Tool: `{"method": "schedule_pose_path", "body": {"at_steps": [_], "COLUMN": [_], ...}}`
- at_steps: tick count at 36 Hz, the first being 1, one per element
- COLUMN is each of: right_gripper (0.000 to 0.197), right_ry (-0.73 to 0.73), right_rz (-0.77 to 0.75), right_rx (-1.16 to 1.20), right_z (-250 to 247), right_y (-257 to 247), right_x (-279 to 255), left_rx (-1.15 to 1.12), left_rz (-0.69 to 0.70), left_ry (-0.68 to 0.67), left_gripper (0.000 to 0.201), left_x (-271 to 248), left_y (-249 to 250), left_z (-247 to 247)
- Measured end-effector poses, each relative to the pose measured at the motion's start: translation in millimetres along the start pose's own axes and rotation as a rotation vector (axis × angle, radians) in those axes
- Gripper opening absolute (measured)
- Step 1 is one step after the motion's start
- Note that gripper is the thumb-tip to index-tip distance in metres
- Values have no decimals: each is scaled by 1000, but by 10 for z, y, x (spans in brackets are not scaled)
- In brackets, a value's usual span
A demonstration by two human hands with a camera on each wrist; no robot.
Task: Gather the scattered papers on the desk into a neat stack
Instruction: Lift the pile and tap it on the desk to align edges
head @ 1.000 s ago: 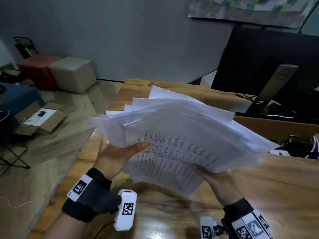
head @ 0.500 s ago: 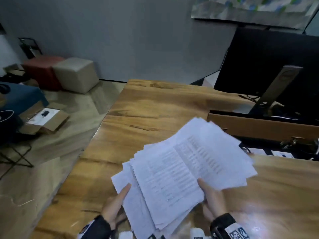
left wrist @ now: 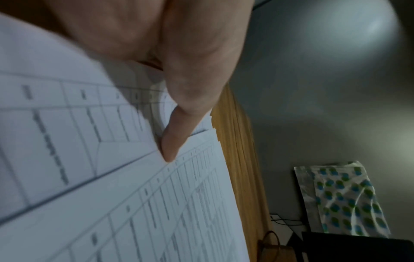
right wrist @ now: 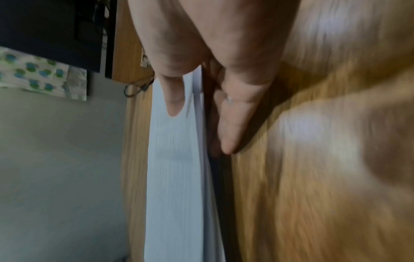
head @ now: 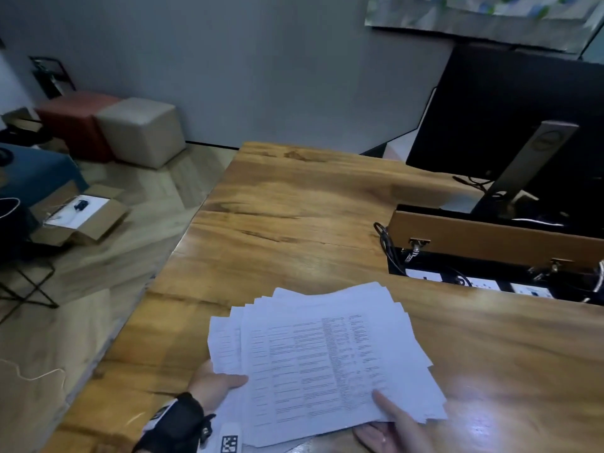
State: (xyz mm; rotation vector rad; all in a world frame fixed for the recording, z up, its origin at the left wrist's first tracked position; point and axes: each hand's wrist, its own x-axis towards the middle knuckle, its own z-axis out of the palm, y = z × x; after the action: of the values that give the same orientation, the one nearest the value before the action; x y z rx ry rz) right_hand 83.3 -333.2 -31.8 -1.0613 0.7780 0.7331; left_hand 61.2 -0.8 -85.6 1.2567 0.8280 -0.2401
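Both hands have a grip on the same bundle, seen from the head view: the left hand [head: 214,384] holds the near left edge of the papers [head: 327,361] with its thumb laid on top, and the right hand [head: 395,426] takes the near right corner, thumb on the top sheet and fingers tucked beneath. The papers sit low over the near part of the desk [head: 294,207], fanned out, with stepped edges showing at the far and left sides (not a neat stack by any stretch). I'd worry most about those offset sheets: if either hand loosens before the edges are squared, the lower ones could slide out and scatter across the desk again.

From the left wrist view, the thumb [left wrist: 177,134] presses down where two printed sheets overlap at an angle. That skew, to my eye, means a hard tap on the desk might crumple corners instead of aligning them.

From the right wrist view, the thumb [right wrist: 173,99] lies on the top face of the papers [right wrist: 174,168] and a finger [right wrist: 235,124] runs underneath, close to the desk [right wrist: 325,159]. The pinch looks shallow, near the corner only; the bundle could sag and slip. Whether the papers touch the wood I cannot tell.
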Motion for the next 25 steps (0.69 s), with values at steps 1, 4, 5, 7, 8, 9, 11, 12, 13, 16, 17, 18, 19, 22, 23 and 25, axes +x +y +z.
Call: {"method": "schedule_pose_path", "body": {"at_steps": [1, 4, 5, 7, 8, 9, 11, 12, 13, 16, 17, 18, 19, 22, 23, 25], "right_gripper": [41, 41, 43, 46, 50, 53, 60, 60, 59, 52, 50, 47, 42, 27, 28, 33], "right_ry": [54, 275, 398, 580, 632, 648, 628, 607, 579, 508, 512, 505, 488, 423, 397, 367], "right_rz": [-18, -115, -164, -254, -284, -295, -321, -316, -293, -253, -247, -253, -255, -234, -228, -231], "right_rx": [-30, -247, -349, -607, -736, -843, -972, -1009, -1026, -1041, -1033, -1043, -1044, -1010, -992, -935], "right_z": [-83, -317, -392, -459, -455, -420, -250, -158, -54, 137, 164, 177, 200, 192, 160, 36], "right_y": [-66, -343, -440, -620, -691, -746, -817, -828, -831, -821, -821, -818, -832, -847, -849, -862], "right_x": [-9, 16, 87, 253, 350, 443, 538, 556, 572, 657, 691, 714, 708, 758, 796, 894], "left_rx": [13, 41, 54, 103, 129, 162, 269, 318, 338, 266, 233, 216, 227, 254, 265, 279], "left_rz": [10, 25, 23, 12, 2, -2, 7, 5, -1, -10, -6, 7, 25, 49, 51, 62], "left_ry": [-8, -22, -32, -72, -98, -109, -116, -134, -161, -202, -203, -208, -218, -230, -237, -242], "left_gripper": [33, 33, 34, 34, 34, 34, 40, 50, 57, 49, 47, 50, 56, 61, 60, 57], "left_x": [2, 23, 23, 34, 49, 62, 83, 116, 111, 17, -9, -7, -1, 13, -2, -7], "left_y": [37, 148, 186, 248, 273, 294, 333, 334, 357, 433, 453, 457, 460, 487, 515, 557], "left_z": [-29, -144, -178, -234, -259, -286, -318, -343, -341, -208, -160, -137, -125, -140, -141, -132]}}
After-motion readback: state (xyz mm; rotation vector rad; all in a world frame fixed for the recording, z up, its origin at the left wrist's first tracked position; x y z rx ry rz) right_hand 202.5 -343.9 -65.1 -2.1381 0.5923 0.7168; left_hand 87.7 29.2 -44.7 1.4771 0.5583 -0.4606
